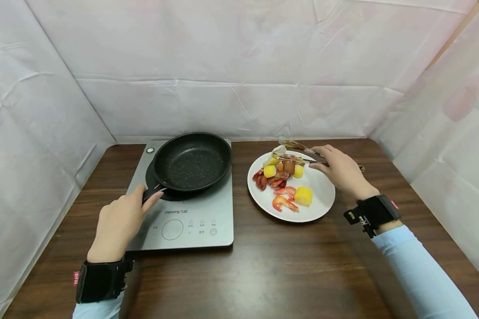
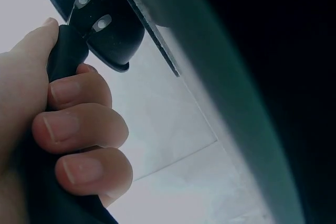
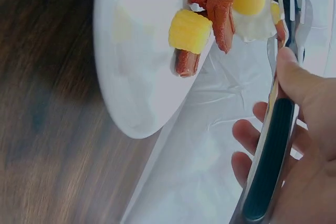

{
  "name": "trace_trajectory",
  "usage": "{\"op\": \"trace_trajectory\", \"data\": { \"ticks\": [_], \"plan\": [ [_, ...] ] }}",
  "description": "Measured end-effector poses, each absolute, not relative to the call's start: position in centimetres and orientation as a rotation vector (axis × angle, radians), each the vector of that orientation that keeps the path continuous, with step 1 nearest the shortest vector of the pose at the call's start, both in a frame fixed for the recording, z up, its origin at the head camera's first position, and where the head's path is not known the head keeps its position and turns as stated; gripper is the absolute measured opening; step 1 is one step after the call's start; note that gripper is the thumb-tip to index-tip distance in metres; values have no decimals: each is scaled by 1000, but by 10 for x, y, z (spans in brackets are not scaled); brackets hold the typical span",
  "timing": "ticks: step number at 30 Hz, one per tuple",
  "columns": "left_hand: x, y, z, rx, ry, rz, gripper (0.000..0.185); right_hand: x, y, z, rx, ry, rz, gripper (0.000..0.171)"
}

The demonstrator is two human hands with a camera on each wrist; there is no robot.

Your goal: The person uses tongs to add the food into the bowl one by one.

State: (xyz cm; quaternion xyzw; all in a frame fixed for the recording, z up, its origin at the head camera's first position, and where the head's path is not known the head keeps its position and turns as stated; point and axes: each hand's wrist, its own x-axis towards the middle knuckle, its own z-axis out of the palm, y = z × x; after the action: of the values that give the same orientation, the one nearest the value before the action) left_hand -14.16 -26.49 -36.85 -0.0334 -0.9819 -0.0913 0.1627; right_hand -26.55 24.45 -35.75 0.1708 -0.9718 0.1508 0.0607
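Nearest us, our left hand grips the pan handle; the pan sits on the cooker. Our right hand grips tongs over the plate of shrimp on the worktop. Best to squeeze gently and steady the pan.

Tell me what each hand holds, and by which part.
The left hand grips the pan by its black handle. The right hand holds metal tongs by their arms, tips over the plate.
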Motion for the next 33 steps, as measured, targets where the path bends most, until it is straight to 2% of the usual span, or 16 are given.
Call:
{"op": "trace_trajectory", "data": {
  "ticks": [17,26,33],
  "plan": [
    [-160,-287,-347,-143,-3154,-362,51,-266,247,-356,445,-2776,375,29],
    [-168,-294,-346,-124,-3237,-371,65,-265,244,-353,449,-2784,389,25],
    [-170,-292,-344,-137,-3232,-388,60,-261,244,-352,397,-2807,413,26]
  ]
}}
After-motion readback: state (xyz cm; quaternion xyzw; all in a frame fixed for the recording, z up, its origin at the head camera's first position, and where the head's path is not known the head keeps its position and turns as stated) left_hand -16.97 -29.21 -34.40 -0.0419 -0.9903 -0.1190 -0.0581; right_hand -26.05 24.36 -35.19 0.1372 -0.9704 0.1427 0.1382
